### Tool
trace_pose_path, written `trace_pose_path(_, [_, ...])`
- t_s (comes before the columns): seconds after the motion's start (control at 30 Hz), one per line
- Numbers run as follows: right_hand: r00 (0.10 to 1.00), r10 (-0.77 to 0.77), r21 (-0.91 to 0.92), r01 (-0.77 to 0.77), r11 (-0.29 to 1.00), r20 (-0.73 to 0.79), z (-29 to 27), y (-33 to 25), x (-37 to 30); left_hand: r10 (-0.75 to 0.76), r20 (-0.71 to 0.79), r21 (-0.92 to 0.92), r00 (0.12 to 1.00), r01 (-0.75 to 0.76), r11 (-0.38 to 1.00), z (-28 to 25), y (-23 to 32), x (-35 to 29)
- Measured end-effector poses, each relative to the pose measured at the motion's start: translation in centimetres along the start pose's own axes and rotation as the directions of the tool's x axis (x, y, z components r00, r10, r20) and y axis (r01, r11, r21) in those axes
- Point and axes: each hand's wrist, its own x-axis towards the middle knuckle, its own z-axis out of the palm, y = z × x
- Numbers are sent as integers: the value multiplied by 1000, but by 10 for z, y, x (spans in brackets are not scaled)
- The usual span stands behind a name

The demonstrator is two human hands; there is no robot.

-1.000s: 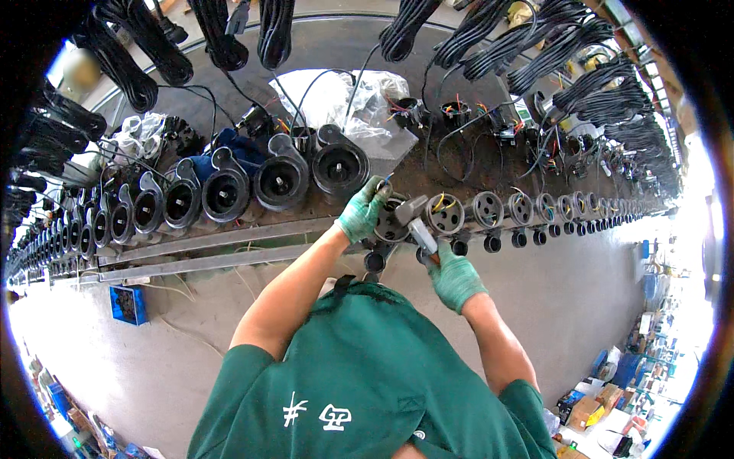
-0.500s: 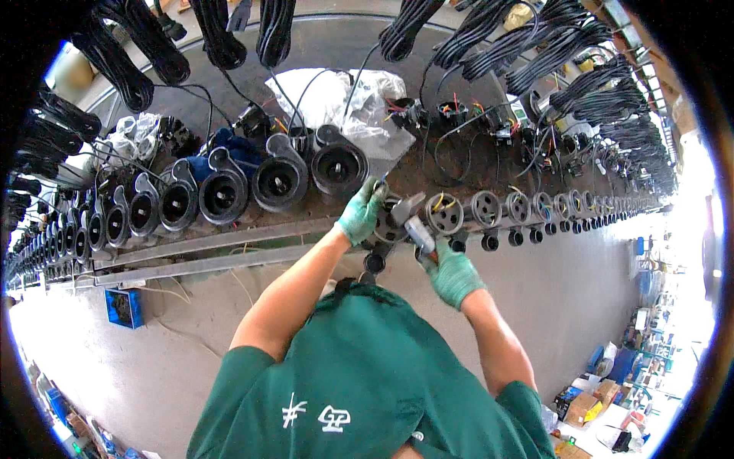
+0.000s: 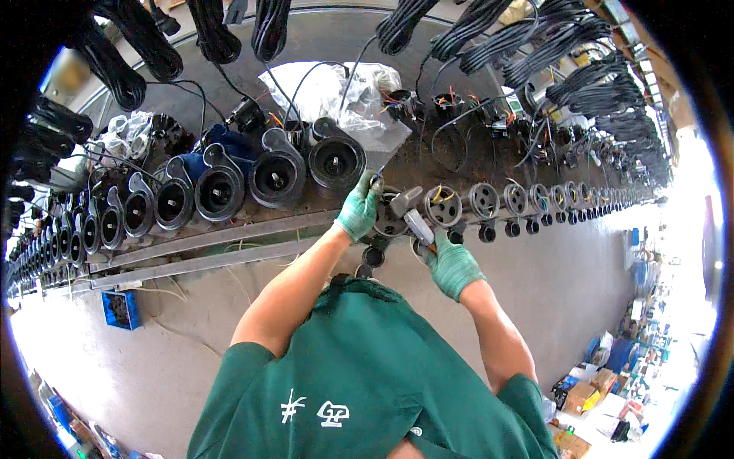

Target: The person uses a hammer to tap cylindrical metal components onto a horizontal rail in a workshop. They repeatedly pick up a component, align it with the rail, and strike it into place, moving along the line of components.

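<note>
My right hand (image 3: 454, 269), in a green knit glove, is closed around the handle of a hammer (image 3: 417, 225). Its metal head lies just right of my left hand (image 3: 359, 206), above a round black housing with holes (image 3: 390, 216). That left hand, gloved in the same green, has its fingers pinched at the upper rim of this housing. A small dark tip shows at the fingertips, but what they hold is mostly hidden. Left of it stands a black round housing with a curved neck (image 3: 336, 162), one of a long row.
More round housings with holes (image 3: 484, 202) run along the bench edge to the right. Clear plastic bags (image 3: 329, 92) and wired motor parts (image 3: 449, 103) lie behind. Black cable bundles (image 3: 395, 30) hang above. A blue crate (image 3: 122, 309) sits on the floor at left.
The whole view has shifted slightly. My right hand and the hammer have moved up a little; the left hand keeps its pinch in nearly the same place.
</note>
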Motion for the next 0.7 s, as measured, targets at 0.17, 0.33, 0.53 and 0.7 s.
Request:
trace_pose_path(0.17, [985, 1, 172, 29, 985, -171, -25, -25, -36, 91, -76, 138, 993, -80, 987, -4, -3, -14])
trace_pose_path(0.33, [989, 35, 86, -23, 996, -143, 12, -12, -28, 106, -79, 208, 991, -87, 974, 4, 4, -18])
trace_pose_path(0.53, [990, 139, 38, -139, 990, 4, 17, -21, -6, 90, -114, 107, 989, -77, 991, 3, -14, -9])
trace_pose_path(0.7, [993, 115, 159, -110, 981, -20, 38, -7, -10, 25, -115, -15, 993, -27, 1000, 10, -8, -14])
